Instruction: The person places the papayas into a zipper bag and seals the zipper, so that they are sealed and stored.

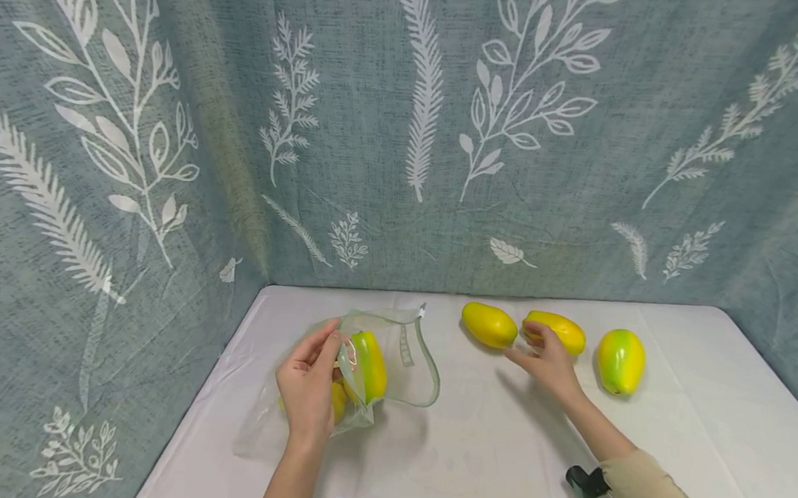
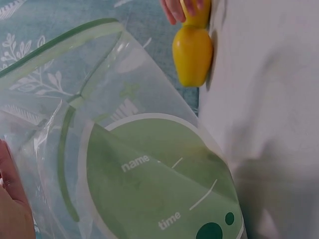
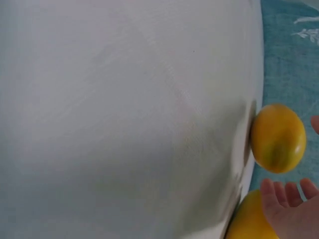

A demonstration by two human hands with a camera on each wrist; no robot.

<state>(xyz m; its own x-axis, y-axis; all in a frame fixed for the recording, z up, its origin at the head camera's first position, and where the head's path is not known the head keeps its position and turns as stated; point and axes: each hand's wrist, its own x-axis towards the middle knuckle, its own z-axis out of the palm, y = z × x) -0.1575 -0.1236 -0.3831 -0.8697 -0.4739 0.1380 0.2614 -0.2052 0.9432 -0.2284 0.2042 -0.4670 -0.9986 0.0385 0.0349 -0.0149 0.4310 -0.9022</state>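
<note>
Left hand point(image 1: 307, 383), in head view, pinching clear bag point(image 1: 404, 367) over white-covered table point(image 1: 461, 447); right hand point(image 1: 547, 365) spreading loosely at yellow fruit point(image 1: 568, 332), contact unclear. Leaf-printed blue-green curtain point(image 1: 368, 146) hanging behind. Green-streaked fruit point(image 1: 375, 365) gleaming inside bag. Left wrist view: round green label point(image 2: 149, 184) showing on bag. Right wrist view: right hand overlapping yellow fruit, smooth second fruit point(image 3: 278, 138) sitting beside.

Lower left in the head view, the bag point(image 1: 401, 379) is clear plastic — thin and glossy. The fruits point(image 1: 621, 362) at lower right look smooth, shiny; the curtain point(image 1: 367, 131) up top — matt cloth.
</note>
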